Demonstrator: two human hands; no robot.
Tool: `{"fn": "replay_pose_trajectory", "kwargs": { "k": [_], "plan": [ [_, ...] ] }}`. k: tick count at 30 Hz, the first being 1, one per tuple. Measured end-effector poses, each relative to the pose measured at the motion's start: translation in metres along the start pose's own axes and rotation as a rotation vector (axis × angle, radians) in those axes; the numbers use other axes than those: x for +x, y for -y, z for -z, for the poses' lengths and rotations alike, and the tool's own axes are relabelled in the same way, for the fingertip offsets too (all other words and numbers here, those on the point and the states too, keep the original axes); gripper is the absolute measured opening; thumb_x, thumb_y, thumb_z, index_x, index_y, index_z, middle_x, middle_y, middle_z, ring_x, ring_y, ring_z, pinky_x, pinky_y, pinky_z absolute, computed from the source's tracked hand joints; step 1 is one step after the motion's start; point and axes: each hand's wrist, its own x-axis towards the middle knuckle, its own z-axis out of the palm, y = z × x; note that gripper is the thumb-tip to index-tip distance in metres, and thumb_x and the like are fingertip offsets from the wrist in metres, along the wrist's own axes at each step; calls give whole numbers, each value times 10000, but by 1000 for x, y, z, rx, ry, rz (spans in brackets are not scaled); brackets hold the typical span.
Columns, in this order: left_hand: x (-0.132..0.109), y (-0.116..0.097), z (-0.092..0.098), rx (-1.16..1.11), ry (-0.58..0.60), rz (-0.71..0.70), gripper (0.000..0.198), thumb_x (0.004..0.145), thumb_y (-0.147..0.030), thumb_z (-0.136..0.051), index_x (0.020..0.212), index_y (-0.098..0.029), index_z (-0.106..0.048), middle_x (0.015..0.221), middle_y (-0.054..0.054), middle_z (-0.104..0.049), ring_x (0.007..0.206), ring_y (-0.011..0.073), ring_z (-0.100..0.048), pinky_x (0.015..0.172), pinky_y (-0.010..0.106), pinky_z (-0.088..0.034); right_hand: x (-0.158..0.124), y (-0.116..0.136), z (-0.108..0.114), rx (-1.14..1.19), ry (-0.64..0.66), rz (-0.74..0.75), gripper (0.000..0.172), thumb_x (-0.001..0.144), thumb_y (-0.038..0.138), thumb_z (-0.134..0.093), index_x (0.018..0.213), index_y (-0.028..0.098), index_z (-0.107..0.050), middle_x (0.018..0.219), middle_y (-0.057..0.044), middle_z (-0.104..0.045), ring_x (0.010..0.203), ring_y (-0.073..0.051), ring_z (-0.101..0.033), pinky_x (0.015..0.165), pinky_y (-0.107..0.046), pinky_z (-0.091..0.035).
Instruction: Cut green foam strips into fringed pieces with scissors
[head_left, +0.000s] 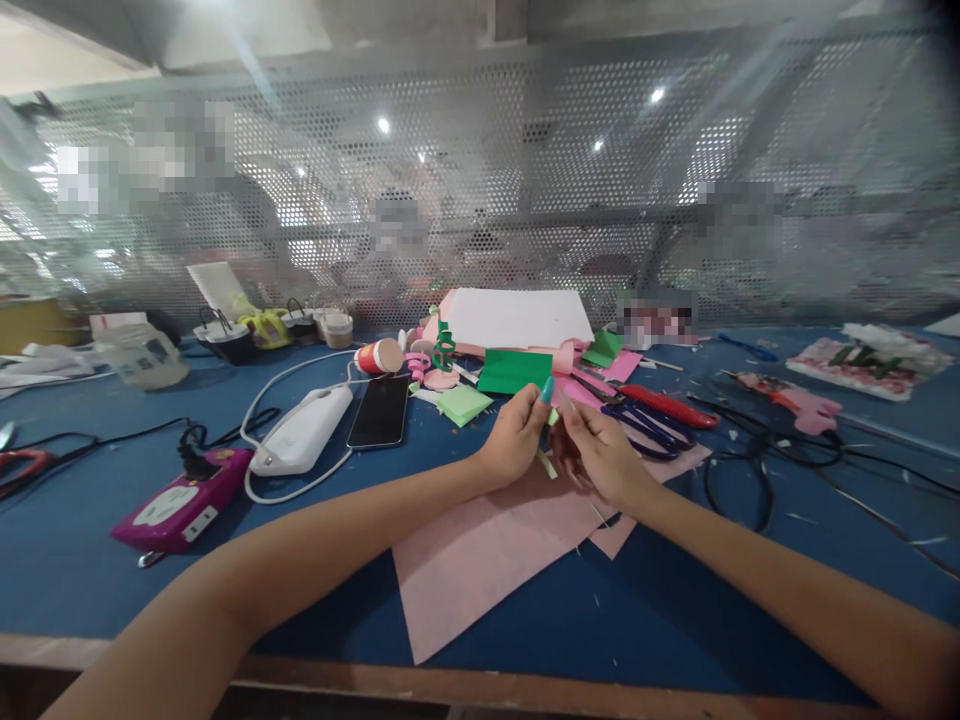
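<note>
My left hand (pixel 517 437) and my right hand (pixel 600 452) meet above a pink paper sheet (pixel 480 560) on the blue table (pixel 90 590). Both pinch a thin light-green paper strip (pixel 549 462) between thumb and fingers, the strip hanging down between them. Scissors with a red and purple handle (pixel 652 412) lie just behind my right hand. Green paper pieces (pixel 514 370) and a light-green square (pixel 463 404) lie behind my left hand.
A black phone (pixel 380 410), a white power bank (pixel 304 430) with cable and a magenta device (pixel 184 510) lie to the left. A glue gun (pixel 791 400) and black cables (pixel 757 465) lie to the right. A white board (pixel 517 317) stands behind; a perforated screen (pixel 525 180) separates other people.
</note>
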Motion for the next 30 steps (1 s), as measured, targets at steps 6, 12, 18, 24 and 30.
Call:
{"fn": "replay_pose_trajectory", "kwargs": {
  "k": [6,12,18,24,30],
  "plan": [
    [1,3,-2,-60,41,26,364,874,-518,-316,713,-194,-355,672,-18,-379,636,113,-374,623,266,-363,-1,1,4,-124,27,88,344,841,509,-465,678,206,-456,499,58,-459,389,-69,-424,382,-191,-322],
    [-1,-4,-1,-14,37,15,307,896,-438,-307,728,-188,-364,675,-14,-386,645,114,-376,618,259,-358,2,-1,5,-117,14,86,376,826,543,-463,664,204,-458,491,49,-469,399,-80,-436,393,-203,-335],
    [-1,-3,-1,56,27,7,289,905,-393,-315,708,-187,-359,672,-19,-389,642,110,-385,611,254,-338,3,-4,4,-64,19,57,338,838,525,-457,704,215,-459,482,50,-473,369,-90,-443,352,-209,-332],
    [-1,-2,-1,41,50,-23,352,911,-454,-257,740,-182,-401,672,-12,-419,633,113,-393,615,260,-340,3,-1,7,-155,-73,85,345,859,498,-439,680,204,-459,485,43,-486,359,-74,-445,344,-191,-335],
    [-1,-5,0,86,54,-46,331,914,-422,-278,704,-182,-365,646,-29,-371,613,99,-358,589,252,-303,5,-3,8,-98,-110,55,339,842,516,-456,720,201,-484,490,46,-488,338,-69,-433,317,-184,-327]
  ]
}}
